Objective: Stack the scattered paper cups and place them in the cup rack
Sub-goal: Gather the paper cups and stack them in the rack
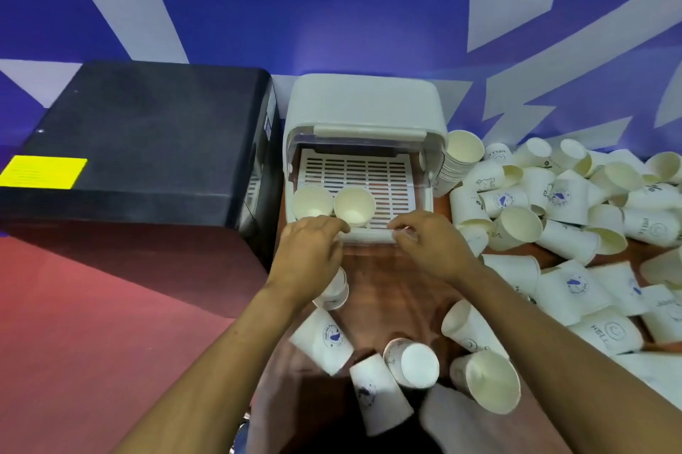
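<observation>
Gripping the front edge of the cup rack [363, 173] tray with curled fingers of my left hand [308, 254] and right hand [430, 245], I have two cups [334, 204] inside at its left, a black machine [147, 136] crowding left, scattered paper cups [553, 210] heaped right, and bare wooden table [391, 291] between my wrists.

Both bare forearms reach forward side by side; left hand [308, 250] and right hand [430, 245] lie palm-down, fingers curled at the front.
</observation>
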A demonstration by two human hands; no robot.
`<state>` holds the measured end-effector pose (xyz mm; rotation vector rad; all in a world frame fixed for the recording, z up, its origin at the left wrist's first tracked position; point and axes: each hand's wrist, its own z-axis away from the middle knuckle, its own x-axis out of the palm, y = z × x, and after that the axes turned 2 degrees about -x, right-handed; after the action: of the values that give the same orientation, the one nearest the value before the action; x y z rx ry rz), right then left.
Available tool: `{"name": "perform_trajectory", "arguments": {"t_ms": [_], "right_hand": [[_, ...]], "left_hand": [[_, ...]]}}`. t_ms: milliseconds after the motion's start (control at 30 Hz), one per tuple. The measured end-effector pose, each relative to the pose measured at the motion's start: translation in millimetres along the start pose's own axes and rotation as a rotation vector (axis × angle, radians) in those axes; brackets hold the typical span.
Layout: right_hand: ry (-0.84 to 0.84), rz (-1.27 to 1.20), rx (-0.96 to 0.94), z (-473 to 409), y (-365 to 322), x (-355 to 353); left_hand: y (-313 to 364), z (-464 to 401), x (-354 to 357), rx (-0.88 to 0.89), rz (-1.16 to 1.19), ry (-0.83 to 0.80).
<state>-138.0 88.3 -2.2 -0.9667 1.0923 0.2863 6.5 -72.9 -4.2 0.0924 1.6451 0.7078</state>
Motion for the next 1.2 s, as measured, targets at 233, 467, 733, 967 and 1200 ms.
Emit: {"name": "perform_trajectory", "arguments": {"t_ms": [233, 467, 733, 967, 1200], "right_hand": [[0.015, -0.046, 0.089, 58, 38, -7], [-0.106, -0.017, 0.243, 103, 89, -18], [-0.321, 0.166, 0.215, 121, 105, -3], [-0.262, 0.031, 0.310, 120, 108, 19], [-0.261, -0.008, 0.298, 113, 107, 21]], "left_hand": [[56, 36, 33, 0.041, 0.075, -0.268], [92, 49, 72, -0.089, 0.003, -0.428], [107, 66, 94, -0.061, -0.356, -0.662], [115, 59, 110, -0.009, -0.523, -0.628], [115, 52, 101, -0.067, -0.433, -0.614]]}}
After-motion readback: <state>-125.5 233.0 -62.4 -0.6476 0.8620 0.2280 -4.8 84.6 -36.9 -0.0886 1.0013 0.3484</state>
